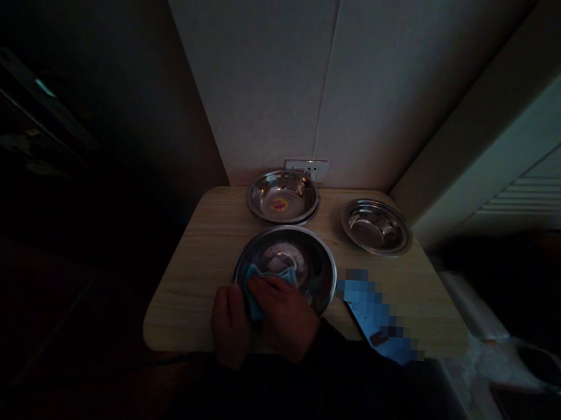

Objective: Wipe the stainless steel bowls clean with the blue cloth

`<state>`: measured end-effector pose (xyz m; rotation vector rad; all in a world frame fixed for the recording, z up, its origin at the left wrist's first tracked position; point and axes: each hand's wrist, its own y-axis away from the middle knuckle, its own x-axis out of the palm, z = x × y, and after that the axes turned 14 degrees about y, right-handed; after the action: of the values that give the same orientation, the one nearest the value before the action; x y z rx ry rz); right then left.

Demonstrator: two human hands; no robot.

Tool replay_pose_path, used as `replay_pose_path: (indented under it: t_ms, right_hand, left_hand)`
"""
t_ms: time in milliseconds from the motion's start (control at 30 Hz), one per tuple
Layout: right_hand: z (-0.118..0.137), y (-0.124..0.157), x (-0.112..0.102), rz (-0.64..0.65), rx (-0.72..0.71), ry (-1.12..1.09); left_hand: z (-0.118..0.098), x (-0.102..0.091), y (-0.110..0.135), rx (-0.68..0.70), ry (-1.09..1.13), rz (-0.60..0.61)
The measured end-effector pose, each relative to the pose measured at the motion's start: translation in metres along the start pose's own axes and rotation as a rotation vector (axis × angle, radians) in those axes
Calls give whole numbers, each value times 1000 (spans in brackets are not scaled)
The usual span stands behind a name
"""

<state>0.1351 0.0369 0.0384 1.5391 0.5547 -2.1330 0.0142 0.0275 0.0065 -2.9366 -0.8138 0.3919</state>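
Observation:
A shiny metal basin stands at the near middle of the wooden table. At its left near rim, my left hand is closed, with the fingers bent over the edge. My right hand presses a light blue cloth against the inside of the basin on the left. Part of the cloth is hidden under my fingers. Both forearms come in from the bottom in dark sleeves.
Behind the basin, stacked metal basins, the top one bearing a round sticker, stand near the wall socket. More nested metal basins are at the back right. A pixelated phone-like device lies right of my hands on the table.

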Motion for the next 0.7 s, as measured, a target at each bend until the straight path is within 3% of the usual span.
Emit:
replay_pose_path:
  t_ms: [67, 300, 500, 700]
  right_hand:
    - [4, -5, 2, -29, 15, -28]
    - [-15, 22, -15, 132, -47, 159]
    - [-1, 7, 6, -74, -75, -87]
    - [-14, 36, -4, 70, -180, 122]
  left_hand:
    - [0, -2, 0, -3, -3, -26]
    - [2, 2, -1, -14, 47, -16]
    - [3, -2, -5, -29, 89, -23]
    - [8, 2, -8, -30, 91, -97]
